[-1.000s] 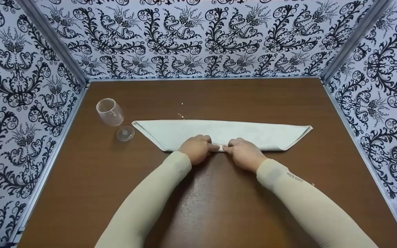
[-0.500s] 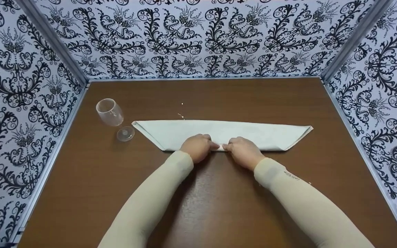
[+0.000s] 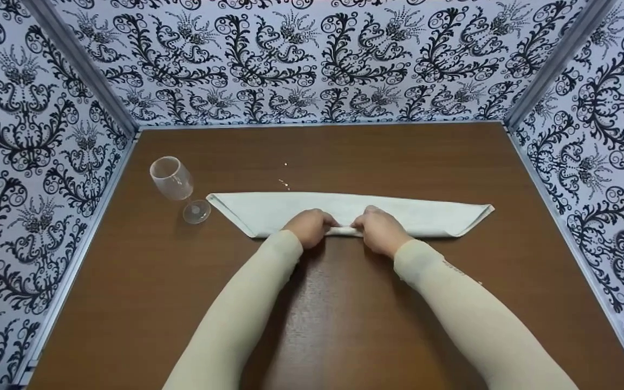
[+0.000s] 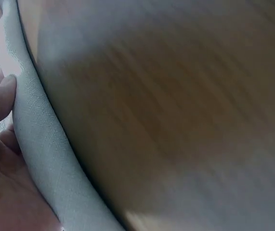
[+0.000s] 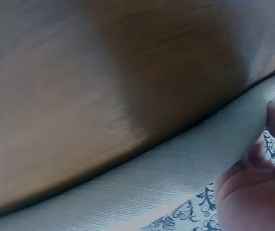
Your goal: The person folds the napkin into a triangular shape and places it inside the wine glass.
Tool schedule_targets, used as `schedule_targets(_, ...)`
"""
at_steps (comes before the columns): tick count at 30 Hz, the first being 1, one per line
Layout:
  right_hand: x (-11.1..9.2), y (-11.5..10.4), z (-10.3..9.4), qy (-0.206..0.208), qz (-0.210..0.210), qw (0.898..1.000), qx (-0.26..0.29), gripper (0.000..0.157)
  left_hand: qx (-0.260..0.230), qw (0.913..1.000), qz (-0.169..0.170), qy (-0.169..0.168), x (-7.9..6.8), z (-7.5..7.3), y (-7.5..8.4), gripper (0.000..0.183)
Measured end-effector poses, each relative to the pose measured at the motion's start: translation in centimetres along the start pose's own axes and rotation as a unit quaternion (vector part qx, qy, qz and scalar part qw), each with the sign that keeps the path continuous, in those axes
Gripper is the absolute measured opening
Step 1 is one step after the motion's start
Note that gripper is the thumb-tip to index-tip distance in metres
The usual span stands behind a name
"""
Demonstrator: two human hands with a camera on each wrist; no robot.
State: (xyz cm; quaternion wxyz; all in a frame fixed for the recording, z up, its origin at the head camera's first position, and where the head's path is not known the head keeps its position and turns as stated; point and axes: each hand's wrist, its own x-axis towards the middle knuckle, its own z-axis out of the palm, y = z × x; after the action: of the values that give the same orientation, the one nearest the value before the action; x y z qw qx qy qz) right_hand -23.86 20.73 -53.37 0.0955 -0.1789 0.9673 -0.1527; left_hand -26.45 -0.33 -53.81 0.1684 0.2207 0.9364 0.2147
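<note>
Left hand (image 3: 307,227) and right hand (image 3: 381,232), mine, pinch the near edge of a folded off-white cloth trapezoid (image 3: 345,205) at mid-length, its long axis running crosswise to me.

Wine glass (image 3: 174,181) left of the cloth (image 3: 258,210), both on the table (image 3: 339,314).
</note>
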Motion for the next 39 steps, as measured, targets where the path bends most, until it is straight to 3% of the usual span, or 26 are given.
schedule_targets(3, 0.0, 0.0, 0.1, 0.026, -0.015, 0.999, -0.019, 0.027, 0.016, 0.9997, 0.011, 0.018, 0.1, 0.2, 0.1, 0.026)
schedule_targets(5, 0.0, 0.1, 0.3, 0.047, -0.03, 0.998, -0.032, 0.022, 0.045, 0.9973, 0.036, 0.045, 0.1, 0.4, 0.3, 0.024)
schedule_targets(9, -0.2, 0.5, 0.5, 0.076, -0.065, 0.993, -0.063, 0.015, 0.121, 0.9835, 0.103, 0.087, -0.1, 0.8, 0.4, 0.019)
schedule_targets(13, -0.9, 0.5, 0.6, 0.077, -0.105, 0.985, -0.11, 0.018, 0.166, 0.9729, 0.138, 0.082, -0.4, 1.0, 0.1, 0.021)
schedule_targets(22, -2.1, 0.6, 0.9, 0.057, -0.142, 0.975, -0.159, 0.034, 0.193, 0.9656, 0.165, 0.054, -1.1, 1.2, -0.9, 0.044)
schedule_targets(28, -2.4, 0.5, 0.7, 0.029, -0.131, 0.98, -0.149, 0.043, 0.206, 0.9616, 0.168, 0.067, -1.2, 1.5, -1.0, 0.042)
schedule_targets(34, -2.3, 0.5, 0.8, 0.033, -0.129, 0.982, -0.135, 0.04, 0.196, 0.9665, 0.154, 0.06, -1.3, 1.3, -0.7, 0.043)
schedule_targets(39, -2.0, 0.9, 1.1, 0.04, -0.128, 0.982, -0.135, 0.039, 0.198, 0.965, 0.161, 0.061, -1.3, 1.0, -0.4, 0.041)
